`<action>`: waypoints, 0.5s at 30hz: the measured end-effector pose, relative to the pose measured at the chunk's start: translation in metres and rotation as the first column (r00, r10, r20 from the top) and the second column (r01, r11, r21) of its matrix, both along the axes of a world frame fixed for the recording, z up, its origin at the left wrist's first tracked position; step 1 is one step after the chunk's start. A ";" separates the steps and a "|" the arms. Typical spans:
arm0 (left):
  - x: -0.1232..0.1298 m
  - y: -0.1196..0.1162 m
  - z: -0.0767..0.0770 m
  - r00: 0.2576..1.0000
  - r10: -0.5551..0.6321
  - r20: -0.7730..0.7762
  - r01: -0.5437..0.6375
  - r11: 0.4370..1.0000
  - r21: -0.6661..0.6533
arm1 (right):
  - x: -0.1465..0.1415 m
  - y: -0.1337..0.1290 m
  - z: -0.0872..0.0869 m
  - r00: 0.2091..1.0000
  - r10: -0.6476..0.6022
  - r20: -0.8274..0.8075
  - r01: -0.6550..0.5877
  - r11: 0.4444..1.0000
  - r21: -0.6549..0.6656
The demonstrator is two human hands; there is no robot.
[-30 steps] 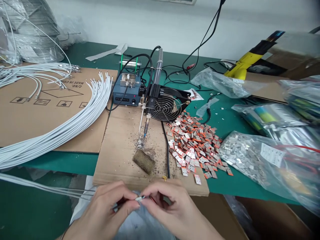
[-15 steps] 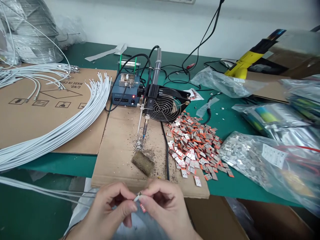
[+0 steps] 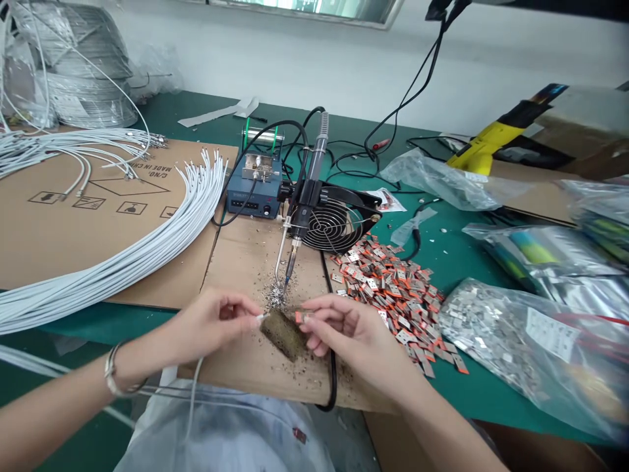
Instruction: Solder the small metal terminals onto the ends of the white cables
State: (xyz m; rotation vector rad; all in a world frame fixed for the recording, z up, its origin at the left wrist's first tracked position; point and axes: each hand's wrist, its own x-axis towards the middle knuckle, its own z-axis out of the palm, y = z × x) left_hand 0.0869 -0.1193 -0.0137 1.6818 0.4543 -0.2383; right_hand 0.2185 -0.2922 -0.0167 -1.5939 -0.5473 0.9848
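Note:
My left hand (image 3: pixel 219 324) pinches the end of a white cable (image 3: pixel 195 387), which hangs down from beneath the fingers. Between the thumb and fingers of my right hand (image 3: pixel 339 328) is a small orange-and-metal piece (image 3: pixel 301 316). Both hands are just above a brown sponge block (image 3: pixel 282 334), one on either side. Behind it a soldering iron (image 3: pixel 307 190) points down in its stand, its tip close to silvery solder scraps (image 3: pixel 276 295) on the cardboard. A pile of orange-and-metal pieces (image 3: pixel 388 282) lies to the right.
Bundled white cables (image 3: pixel 162 242) lie on cardboard at left. A blue soldering station (image 3: pixel 253 190) and round fan (image 3: pixel 334 223) stand behind the sponge. Plastic bags (image 3: pixel 496 328) and a yellow tool (image 3: pixel 486 144) are at right. A black cord (image 3: pixel 333 373) crosses the cardboard edge.
My hands have moved forward from the table's front edge to over the sponge and have drawn apart. The view has shifted, and a small red piece now shows on the cloth at my lap.

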 end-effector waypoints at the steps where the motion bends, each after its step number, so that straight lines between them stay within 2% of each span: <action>1: 0.010 0.007 0.001 1.000 -0.012 -0.014 0.012 1.000 0.006 | 0.004 0.006 0.000 1.000 0.005 -0.026 -0.005 1.000 -0.024; 6: 0.044 0.026 0.001 0.998 -0.066 -0.020 0.066 0.997 -0.031 | 0.016 0.027 -0.009 0.990 0.018 -0.143 -0.022 0.999 -0.030; 10: 0.050 0.023 -0.003 0.989 -0.147 -0.005 0.146 0.985 -0.087 | 0.018 0.028 -0.019 0.982 0.018 -0.189 -0.015 1.000 0.015; 15: 0.049 0.021 -0.008 0.982 -0.187 0.030 0.188 0.980 -0.062 | 0.018 0.027 -0.021 0.974 0.012 -0.226 -0.003 0.999 0.043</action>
